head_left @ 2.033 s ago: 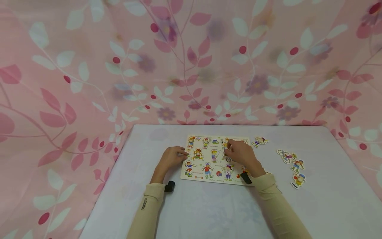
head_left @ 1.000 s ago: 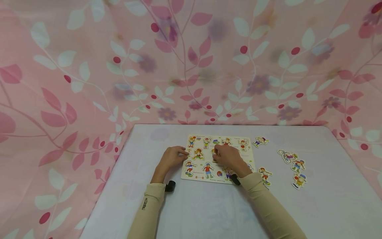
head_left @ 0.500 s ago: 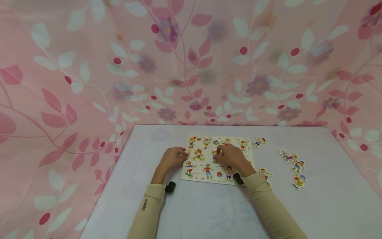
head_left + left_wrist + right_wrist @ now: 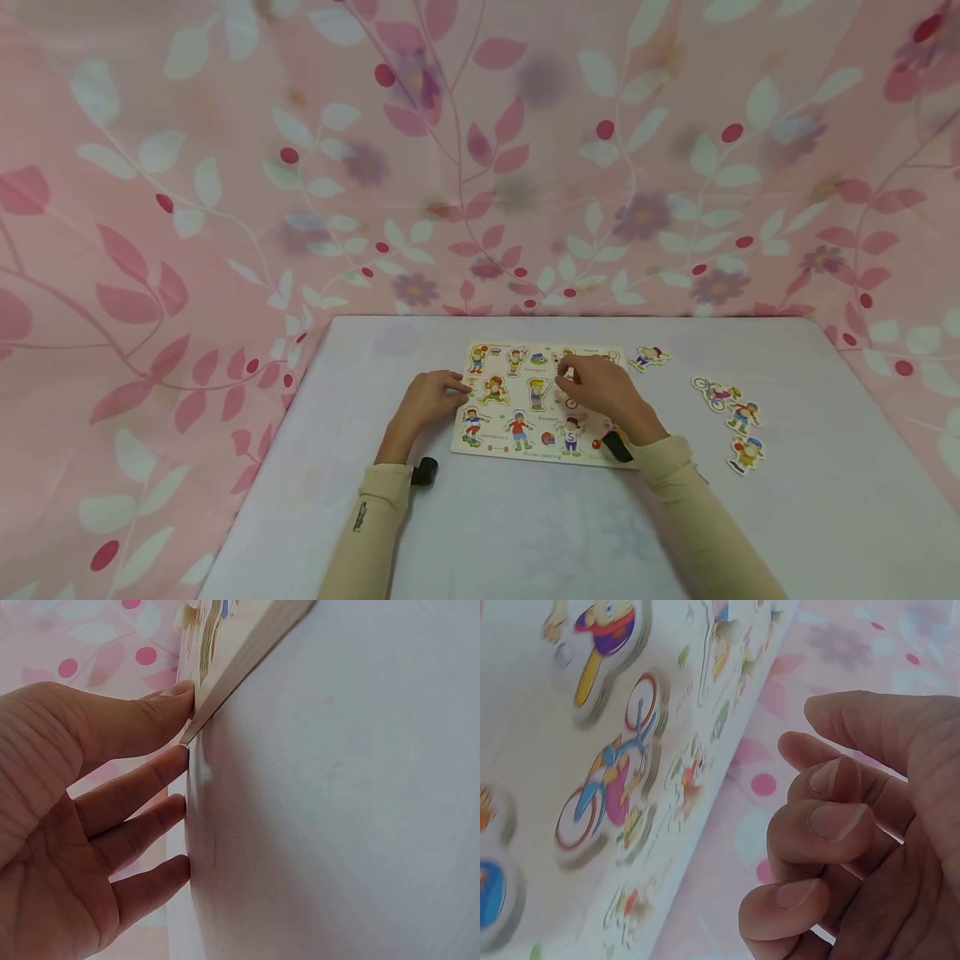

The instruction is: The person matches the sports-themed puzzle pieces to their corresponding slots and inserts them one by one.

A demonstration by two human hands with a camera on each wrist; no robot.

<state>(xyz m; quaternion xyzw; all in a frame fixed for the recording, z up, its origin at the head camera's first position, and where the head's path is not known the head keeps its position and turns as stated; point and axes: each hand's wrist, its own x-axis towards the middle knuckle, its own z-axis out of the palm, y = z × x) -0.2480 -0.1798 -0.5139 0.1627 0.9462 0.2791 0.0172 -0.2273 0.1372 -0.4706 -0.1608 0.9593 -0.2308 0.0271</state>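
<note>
A pale wooden puzzle board [image 4: 518, 385] with printed sports figures lies flat on the table. My left hand [image 4: 429, 400] is at its left edge, thumb touching the board's edge and the other fingertips at the table cloth, as the left wrist view shows. Over the board's right part hovers my right hand [image 4: 603, 392], covering several figures. In the right wrist view its fingers [image 4: 821, 825] are loosely bent, with nothing between them. A batter figure [image 4: 537, 394] sits just left of that hand. A cyclist picture [image 4: 607, 772] shows on the board in the right wrist view.
Right of the board lie loose cut-out pieces: a figure in a cap [image 4: 649, 357], a cyclist [image 4: 715, 394], a blue-clad figure [image 4: 742, 417] and a figure with a red ball [image 4: 747, 455]. White cloth covers the table [image 4: 480, 533]; a pink floral curtain [image 4: 420, 167] hangs behind.
My right hand moved left to the batter figure, then back right, leaving the batter uncovered with a thicker pale outline than two seconds ago. My left hand has stayed at the board's edge.
</note>
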